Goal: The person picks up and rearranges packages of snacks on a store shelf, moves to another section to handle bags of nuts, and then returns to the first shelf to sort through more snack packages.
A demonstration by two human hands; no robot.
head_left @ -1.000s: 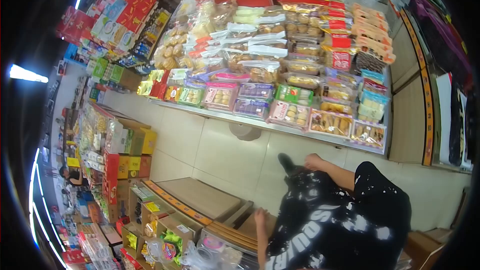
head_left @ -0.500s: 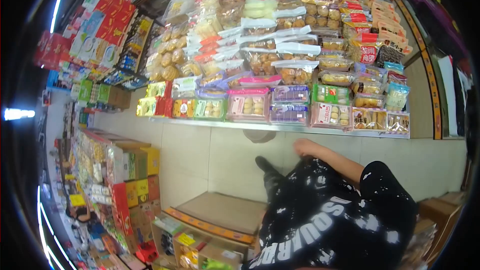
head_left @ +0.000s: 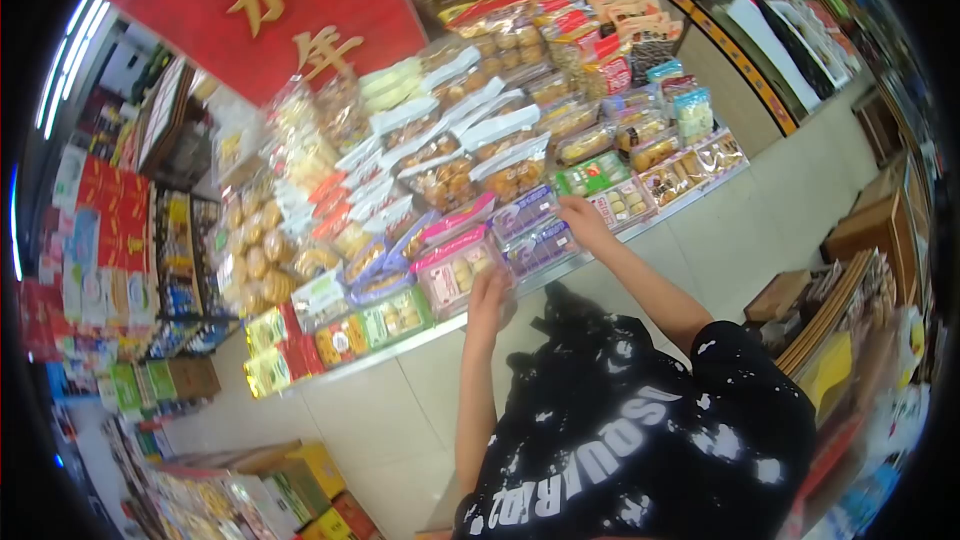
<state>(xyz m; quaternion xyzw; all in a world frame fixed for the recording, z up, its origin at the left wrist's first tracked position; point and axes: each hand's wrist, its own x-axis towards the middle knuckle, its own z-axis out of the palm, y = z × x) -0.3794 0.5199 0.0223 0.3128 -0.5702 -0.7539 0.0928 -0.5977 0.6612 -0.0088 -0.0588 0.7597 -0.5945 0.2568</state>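
Observation:
My left hand [head_left: 487,302] is at the front edge of the display, against the lower right of a pink-framed pastry pack [head_left: 458,272]. My right hand [head_left: 582,220] reaches over the front row, its fingers at the right end of the purple packs [head_left: 538,248]. A green pack [head_left: 590,176] lies just above it, and a clear pack of round pastries [head_left: 624,204] is to its right. Whether either hand grips a pack is too small to tell.
A red sign [head_left: 270,10] with gold characters stands over the back left. Bagged snacks [head_left: 440,180] fill the display. Shelves of goods [head_left: 110,240] line the left, and cardboard boxes [head_left: 870,230] stand at the right. Tiled floor [head_left: 380,410] lies in front.
The view has turned and the display now slants up to the right. My left hand has come into view at the front row. My right hand has moved from beside my body onto the packs.

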